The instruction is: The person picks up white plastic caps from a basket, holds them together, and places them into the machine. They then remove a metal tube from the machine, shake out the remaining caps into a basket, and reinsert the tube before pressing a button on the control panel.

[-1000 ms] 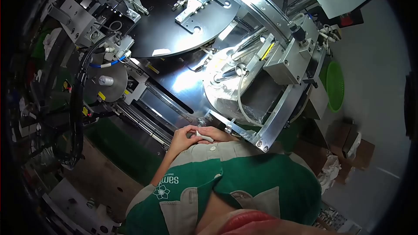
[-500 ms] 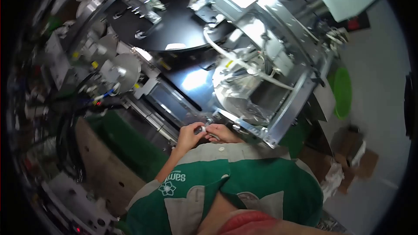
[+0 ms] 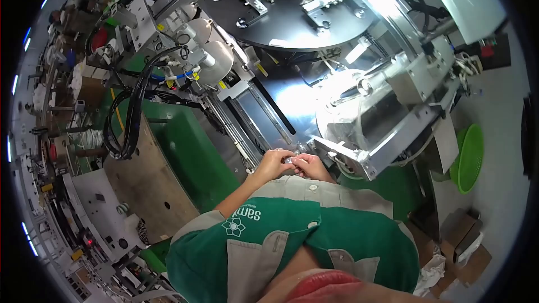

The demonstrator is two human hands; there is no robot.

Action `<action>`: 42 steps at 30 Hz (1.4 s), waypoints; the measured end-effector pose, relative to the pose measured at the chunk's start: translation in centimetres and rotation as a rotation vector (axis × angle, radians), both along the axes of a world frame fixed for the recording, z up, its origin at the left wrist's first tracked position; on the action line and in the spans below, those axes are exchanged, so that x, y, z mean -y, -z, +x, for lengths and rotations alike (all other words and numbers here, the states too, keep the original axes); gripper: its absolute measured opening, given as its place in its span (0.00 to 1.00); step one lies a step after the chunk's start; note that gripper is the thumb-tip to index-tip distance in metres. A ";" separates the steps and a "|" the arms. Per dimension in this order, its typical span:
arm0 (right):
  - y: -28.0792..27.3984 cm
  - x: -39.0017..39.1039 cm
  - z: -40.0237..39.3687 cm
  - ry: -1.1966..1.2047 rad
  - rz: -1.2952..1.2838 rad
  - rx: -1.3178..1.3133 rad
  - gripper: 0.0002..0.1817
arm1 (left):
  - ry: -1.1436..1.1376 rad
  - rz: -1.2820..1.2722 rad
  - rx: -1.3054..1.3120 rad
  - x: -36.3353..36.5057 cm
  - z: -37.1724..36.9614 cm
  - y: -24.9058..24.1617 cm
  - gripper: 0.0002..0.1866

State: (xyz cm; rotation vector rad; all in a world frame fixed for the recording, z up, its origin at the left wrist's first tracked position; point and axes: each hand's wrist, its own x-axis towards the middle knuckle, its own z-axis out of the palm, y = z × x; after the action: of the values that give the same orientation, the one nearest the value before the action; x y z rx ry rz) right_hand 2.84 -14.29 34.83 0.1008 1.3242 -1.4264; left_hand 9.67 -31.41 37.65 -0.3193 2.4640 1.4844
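Observation:
My left hand point(image 3: 272, 165) and my right hand point(image 3: 312, 166) meet in front of my chest, at the near edge of the machine. The fingers of both are bent and pinched together around a small whitish piece point(image 3: 288, 160). It shows only in part between the fingertips, too small to name. Just beyond the hands lie the metal rails point(image 3: 264, 113) of the machine's bed. To the right of my right hand is a metal frame bar point(image 3: 353, 154).
A large black round turntable point(image 3: 303, 28) with metal fixtures is at the back. Round silver discs point(image 3: 216, 63) and black cables point(image 3: 132, 118) stand on the left. On the right is a green basket point(image 3: 469, 157), with open cardboard boxes point(image 3: 461, 233) below it.
The view has shifted, so the machine and both hands appear farther right, and the picture is sharper. My hands stay together at the small piece.

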 end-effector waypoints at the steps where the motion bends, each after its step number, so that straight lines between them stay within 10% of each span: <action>1: -0.2 -0.1 0.5 -0.084 -0.022 -0.065 0.11 | 0.004 -0.014 0.011 -0.1 -0.1 -0.5 0.16; 6: 1.2 -2.6 1.1 -0.237 -0.392 -0.731 0.12 | -0.105 0.109 -0.056 -1.2 5.2 4.7 0.18; 11: 1.9 -3.1 1.5 -0.160 -0.278 -0.190 0.19 | -0.330 0.616 0.140 -1.3 5.9 5.5 0.19; 30: -3.1 -24.1 0.2 -0.042 -0.358 -0.218 0.20 | -0.504 0.805 -0.002 -25.3 3.9 1.2 0.18; 42: -1.5 -26.9 -0.2 -0.051 -0.342 -0.278 0.21 | -0.539 0.694 -0.038 -27.7 3.4 3.5 0.17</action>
State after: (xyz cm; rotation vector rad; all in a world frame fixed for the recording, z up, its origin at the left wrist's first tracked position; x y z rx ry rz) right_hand 2.61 12.59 36.34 -0.3660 1.2717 -1.6442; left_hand 13.04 -3.66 34.15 -0.8444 1.7816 2.4455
